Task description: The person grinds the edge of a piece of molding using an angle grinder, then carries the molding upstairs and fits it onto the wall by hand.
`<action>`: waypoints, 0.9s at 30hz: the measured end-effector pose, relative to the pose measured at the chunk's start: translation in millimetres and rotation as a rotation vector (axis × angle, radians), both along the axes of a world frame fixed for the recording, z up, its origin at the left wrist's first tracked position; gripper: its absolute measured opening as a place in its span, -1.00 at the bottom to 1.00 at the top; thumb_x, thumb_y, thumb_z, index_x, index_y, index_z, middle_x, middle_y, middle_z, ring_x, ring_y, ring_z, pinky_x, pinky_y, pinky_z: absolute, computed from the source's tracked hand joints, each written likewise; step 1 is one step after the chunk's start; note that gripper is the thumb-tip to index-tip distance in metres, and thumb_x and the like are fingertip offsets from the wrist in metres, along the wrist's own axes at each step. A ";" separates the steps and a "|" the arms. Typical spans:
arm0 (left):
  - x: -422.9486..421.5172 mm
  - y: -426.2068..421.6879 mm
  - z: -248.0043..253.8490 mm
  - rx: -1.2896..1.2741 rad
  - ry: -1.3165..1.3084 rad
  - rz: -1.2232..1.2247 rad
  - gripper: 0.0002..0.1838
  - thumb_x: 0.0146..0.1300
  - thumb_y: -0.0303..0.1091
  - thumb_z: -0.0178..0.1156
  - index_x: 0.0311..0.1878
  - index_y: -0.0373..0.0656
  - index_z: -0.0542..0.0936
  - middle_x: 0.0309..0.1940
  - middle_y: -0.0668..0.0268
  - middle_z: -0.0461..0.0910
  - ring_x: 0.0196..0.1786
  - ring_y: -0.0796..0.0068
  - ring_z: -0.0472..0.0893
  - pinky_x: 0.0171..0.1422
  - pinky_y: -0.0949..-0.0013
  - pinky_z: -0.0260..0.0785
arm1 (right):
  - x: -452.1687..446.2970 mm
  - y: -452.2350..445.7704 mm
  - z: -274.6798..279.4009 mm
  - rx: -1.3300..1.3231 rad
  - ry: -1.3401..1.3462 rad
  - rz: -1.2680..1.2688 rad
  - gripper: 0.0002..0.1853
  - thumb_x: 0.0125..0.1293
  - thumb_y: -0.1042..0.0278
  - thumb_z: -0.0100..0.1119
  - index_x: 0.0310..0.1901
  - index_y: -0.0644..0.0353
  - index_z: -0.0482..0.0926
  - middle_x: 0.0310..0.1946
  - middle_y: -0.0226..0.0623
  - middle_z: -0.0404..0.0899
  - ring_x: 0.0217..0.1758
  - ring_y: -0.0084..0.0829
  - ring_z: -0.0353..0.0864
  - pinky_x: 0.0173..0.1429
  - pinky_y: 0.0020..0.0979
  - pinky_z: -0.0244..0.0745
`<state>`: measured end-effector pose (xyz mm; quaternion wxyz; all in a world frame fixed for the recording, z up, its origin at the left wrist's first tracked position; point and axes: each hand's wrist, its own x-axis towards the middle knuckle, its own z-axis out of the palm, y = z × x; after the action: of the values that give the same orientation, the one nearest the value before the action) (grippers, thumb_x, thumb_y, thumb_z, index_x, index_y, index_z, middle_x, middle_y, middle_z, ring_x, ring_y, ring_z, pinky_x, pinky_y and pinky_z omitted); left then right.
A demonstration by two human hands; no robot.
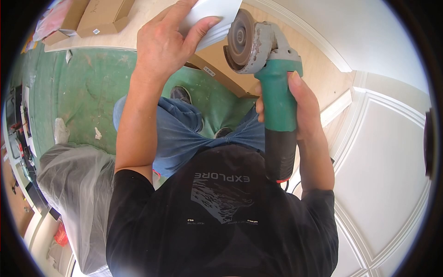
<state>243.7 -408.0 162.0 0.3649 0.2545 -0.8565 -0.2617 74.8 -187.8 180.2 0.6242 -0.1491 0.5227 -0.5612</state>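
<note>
A white panel-like piece [216,13] is held at the top of the view in my left hand [168,39], the thumb on its face and the fingers behind. My right hand [307,104] is wrapped round the body of a green and black angle grinder [279,97], held upright with its head toward the top. The grinder's round disc [241,37] faces left, very close to the edge of the white piece; whether they touch I cannot tell. A metal guard [258,48] covers part of the disc.
Cardboard boxes [102,17] lie at the upper left, and another cardboard box [221,69] is below the disc. Green sheeting [83,92] covers the floor. Plastic film [83,180] drapes something at the left. White moulded panelling [387,175] stands at the right.
</note>
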 end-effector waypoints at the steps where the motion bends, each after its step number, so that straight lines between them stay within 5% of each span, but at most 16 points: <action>1: 0.2 0.7 0.6 0.004 -0.014 0.019 -0.53 0.35 -0.23 0.43 0.25 -0.22 0.62 -0.08 -0.07 0.75 -0.05 0.07 0.79 0.00 0.21 0.60 | 0.5 -0.4 0.8 -0.011 0.021 -0.004 -0.22 0.46 -0.33 0.14 0.24 0.38 0.44 -0.12 -0.07 0.65 -0.27 -0.30 0.75 -0.27 -0.32 0.75; 27: -8.2 2.8 -3.7 -0.058 -0.066 0.030 -0.53 0.33 -0.21 0.45 0.23 -0.20 0.63 -0.09 -0.05 0.75 -0.06 0.04 0.78 -0.02 0.19 0.60 | -6.9 1.5 4.6 -0.008 0.081 -0.024 -0.28 0.51 -0.26 0.04 0.21 0.41 0.46 -0.13 -0.03 0.67 -0.29 -0.25 0.76 -0.28 -0.29 0.76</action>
<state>235.5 -405.2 158.3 0.3478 0.2653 -0.8712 -0.2228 67.9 -186.3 184.8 0.5954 -0.1679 0.5469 -0.5642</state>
